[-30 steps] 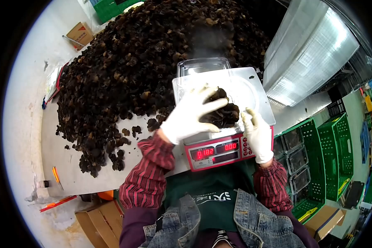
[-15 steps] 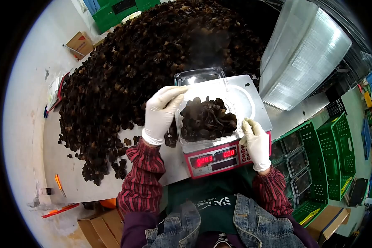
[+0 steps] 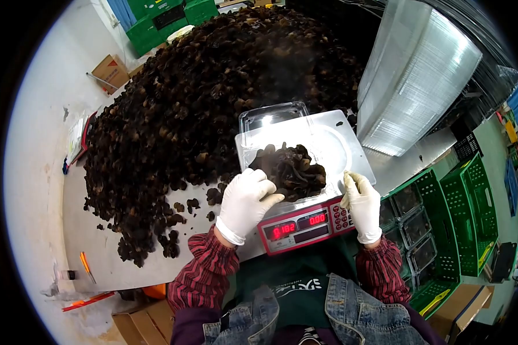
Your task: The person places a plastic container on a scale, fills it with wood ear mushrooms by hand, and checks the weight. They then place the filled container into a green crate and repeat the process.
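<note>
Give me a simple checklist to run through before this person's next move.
1. Digital scale switched on: ok, red digits lit.
2. Clear plastic container on the weighing pan: ok.
3. Wood ear mushrooms inside it: ok, heaped.
4. Container lid closed: not ok, lying open.
5. Left hand off the mushrooms: cannot tell, contact unclear.
6. Right hand off the keys: cannot tell, it's beside them.
</note>
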`<action>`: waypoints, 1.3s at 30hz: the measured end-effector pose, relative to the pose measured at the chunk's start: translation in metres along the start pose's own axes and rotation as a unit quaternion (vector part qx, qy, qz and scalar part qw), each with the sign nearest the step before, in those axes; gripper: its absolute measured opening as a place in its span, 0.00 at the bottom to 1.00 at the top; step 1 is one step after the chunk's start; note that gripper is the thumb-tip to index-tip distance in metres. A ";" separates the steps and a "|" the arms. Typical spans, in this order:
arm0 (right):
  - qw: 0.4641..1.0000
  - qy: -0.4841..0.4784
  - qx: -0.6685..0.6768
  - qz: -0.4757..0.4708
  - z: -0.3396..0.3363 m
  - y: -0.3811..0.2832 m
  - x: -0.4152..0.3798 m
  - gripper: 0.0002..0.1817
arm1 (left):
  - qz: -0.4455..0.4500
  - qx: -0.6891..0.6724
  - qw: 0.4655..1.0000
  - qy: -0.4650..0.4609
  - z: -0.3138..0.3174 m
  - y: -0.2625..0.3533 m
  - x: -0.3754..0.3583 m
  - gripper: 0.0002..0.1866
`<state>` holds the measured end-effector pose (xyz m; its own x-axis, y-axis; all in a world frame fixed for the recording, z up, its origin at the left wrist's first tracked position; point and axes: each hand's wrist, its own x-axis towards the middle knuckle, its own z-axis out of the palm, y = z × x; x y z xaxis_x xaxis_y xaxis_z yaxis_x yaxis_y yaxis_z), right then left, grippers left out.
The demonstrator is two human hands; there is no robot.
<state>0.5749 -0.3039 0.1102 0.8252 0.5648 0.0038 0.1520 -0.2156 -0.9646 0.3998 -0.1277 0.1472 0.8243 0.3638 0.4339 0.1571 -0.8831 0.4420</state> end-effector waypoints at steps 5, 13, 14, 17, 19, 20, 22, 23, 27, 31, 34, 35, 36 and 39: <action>1.000 -0.006 -0.004 -0.005 0.000 0.000 -0.001 0.16 | -0.093 -0.207 0.969 0.098 -0.015 -0.001 -0.016 0.05; 1.000 0.026 -0.003 0.000 -0.012 0.004 0.001 0.14 | -0.360 -0.010 0.895 0.264 -0.092 -0.112 -0.150 0.07; 1.000 0.025 -0.003 0.006 -0.013 0.005 0.001 0.14 | -0.374 0.044 0.895 0.240 -0.106 -0.135 -0.175 0.10; 1.000 0.022 0.003 0.011 -0.009 0.006 0.001 0.14 | -0.310 0.298 0.889 0.160 -0.132 -0.169 -0.209 0.17; 1.000 0.003 -0.007 0.022 -0.003 0.004 0.001 0.16 | -0.348 0.050 0.901 0.254 -0.124 -0.158 -0.171 0.16; 0.999 -0.018 -0.018 0.033 0.000 0.004 0.000 0.17 | -0.381 -0.040 0.885 0.266 -0.113 -0.138 -0.136 0.14; 0.998 -0.043 -0.052 0.013 0.007 0.004 -0.001 0.19 | -0.366 -0.206 0.889 0.183 -0.085 -0.098 -0.071 0.14; 0.994 -0.063 -0.085 -0.009 0.010 0.004 -0.002 0.21 | -0.367 -0.272 0.881 0.121 -0.066 -0.093 -0.046 0.16; 0.989 -0.133 0.005 0.065 0.022 -0.011 -0.003 0.23 | -0.313 -0.378 0.870 -0.041 0.006 -0.114 0.030 0.30; 0.981 -0.139 0.100 0.087 0.021 -0.005 -0.001 0.23 | -0.208 -0.523 0.802 0.200 0.020 -0.087 0.048 0.27; 0.968 -0.168 0.170 0.076 0.012 -0.002 -0.001 0.34 | -0.022 -0.299 0.944 0.137 0.005 -0.089 -0.004 0.20; 0.953 -0.158 0.208 0.151 0.013 -0.004 0.000 0.32 | 0.083 -0.127 0.980 0.131 -0.009 -0.068 -0.017 0.17; 0.965 -0.152 0.174 0.126 0.016 -0.010 -0.002 0.27 | -0.015 -0.132 0.985 0.106 -0.010 -0.047 -0.033 0.14; 0.965 -0.162 0.179 0.104 0.021 0.003 -0.004 0.21 | -0.295 -0.381 0.869 0.111 0.013 -0.012 -0.063 0.23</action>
<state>0.5604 -0.2897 0.1018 0.5958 0.7707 -0.2259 -0.2439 -0.0944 -0.9652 0.3537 -0.1438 0.1041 0.5845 0.8092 0.0588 0.0418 -0.1024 0.9939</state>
